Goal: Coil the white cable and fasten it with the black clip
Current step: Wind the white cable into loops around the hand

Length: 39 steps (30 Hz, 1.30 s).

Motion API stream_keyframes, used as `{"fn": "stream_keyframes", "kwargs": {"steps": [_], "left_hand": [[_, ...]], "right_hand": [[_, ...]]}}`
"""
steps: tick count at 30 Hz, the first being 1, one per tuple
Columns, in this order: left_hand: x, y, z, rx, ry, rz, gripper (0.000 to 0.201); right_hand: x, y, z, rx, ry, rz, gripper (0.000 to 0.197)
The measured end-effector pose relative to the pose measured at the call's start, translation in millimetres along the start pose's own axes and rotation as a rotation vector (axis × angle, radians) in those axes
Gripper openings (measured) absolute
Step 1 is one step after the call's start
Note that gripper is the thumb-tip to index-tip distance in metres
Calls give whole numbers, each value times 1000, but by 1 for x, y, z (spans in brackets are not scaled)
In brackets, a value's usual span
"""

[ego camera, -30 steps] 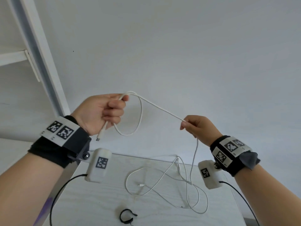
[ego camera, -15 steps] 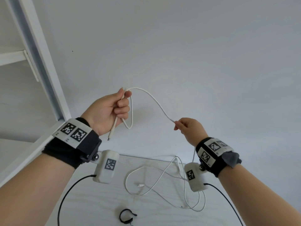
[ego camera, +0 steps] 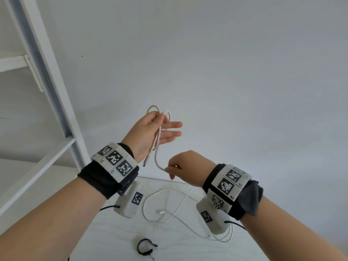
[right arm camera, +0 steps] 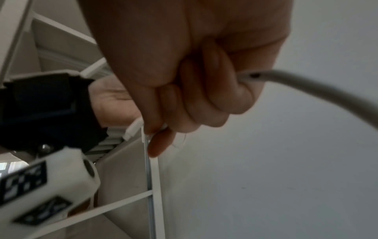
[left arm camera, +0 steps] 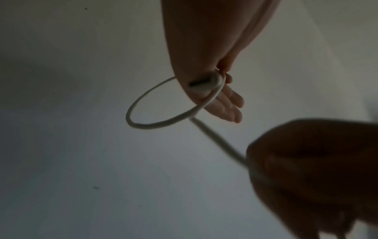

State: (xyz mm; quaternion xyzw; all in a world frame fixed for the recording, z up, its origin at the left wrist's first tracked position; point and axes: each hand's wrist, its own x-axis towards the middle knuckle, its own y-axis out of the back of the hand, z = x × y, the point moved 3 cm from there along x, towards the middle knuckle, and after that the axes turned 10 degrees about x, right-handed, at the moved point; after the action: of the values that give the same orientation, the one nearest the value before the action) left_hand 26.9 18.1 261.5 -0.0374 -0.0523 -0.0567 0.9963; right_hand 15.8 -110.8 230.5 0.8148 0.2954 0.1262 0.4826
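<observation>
My left hand [ego camera: 161,121] is raised in front of the wall. Its thumb pins the white cable [ego camera: 156,147] against the palm while the other fingers point straight out. Two small loops stick up above the thumb, and the plug end [ego camera: 145,163] hangs below the wrist. Just below, my right hand [ego camera: 169,169] pinches the cable where it curves down; the wrist view shows curled fingers [right arm camera: 214,90] around the cable [right arm camera: 306,85]. The remaining cable [ego camera: 169,211] trails loosely on the table. The black clip [ego camera: 144,246], an open ring, lies near the table's front edge.
The white table [ego camera: 105,242] is small, with its far edge close under my hands. A white shelf frame [ego camera: 54,87] slants up on the left, next to my left forearm. A plain wall fills the background.
My right hand has moved left and down, close under the left hand. The cable span between them has folded into a second loop. The left hand's fingers have straightened out.
</observation>
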Motion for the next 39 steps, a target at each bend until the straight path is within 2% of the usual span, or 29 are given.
{"fn": "stream_keyframes", "kwargs": {"steps": [9, 13, 17, 19, 23, 25, 30, 33, 35, 37, 39], "left_hand": [[-15, -4, -25, 421, 95, -40, 24], [-19, -5, -36, 352, 145, -31, 24], [-22, -10, -49, 323, 185, -84, 27], [-20, -9, -51, 267, 187, -77, 28], [-19, -7, -46, -100, 199, -82, 25], [-19, -9, -46, -99, 193, -85, 26], [-20, -15, -52, 331, 175, 2, 26], [-23, -21, -52, 486, 122, 42, 29], [-23, -21, -50, 674, 63, 50, 30], [-22, -19, -48, 846, 14, 28, 32], [-20, -12, -46, 932, 6, 5, 31]], "right_hand": [[-8, 8, 2, 88, 71, 133, 32], [-11, 2, 8, 98, 56, 230, 32], [-10, -3, 11, 72, 29, 280, 34], [-10, -7, 13, 82, 24, 274, 29], [-7, -22, 19, 29, -50, 222, 31], [-5, -26, 21, 30, -73, 191, 33], [-2, -20, 15, 118, -24, 277, 34], [-3, -15, 12, 208, -13, 377, 23], [-6, -13, 14, 303, -12, 422, 27], [-9, -13, 18, 345, -19, 386, 30], [-13, -13, 27, 363, -46, 272, 27]]}}
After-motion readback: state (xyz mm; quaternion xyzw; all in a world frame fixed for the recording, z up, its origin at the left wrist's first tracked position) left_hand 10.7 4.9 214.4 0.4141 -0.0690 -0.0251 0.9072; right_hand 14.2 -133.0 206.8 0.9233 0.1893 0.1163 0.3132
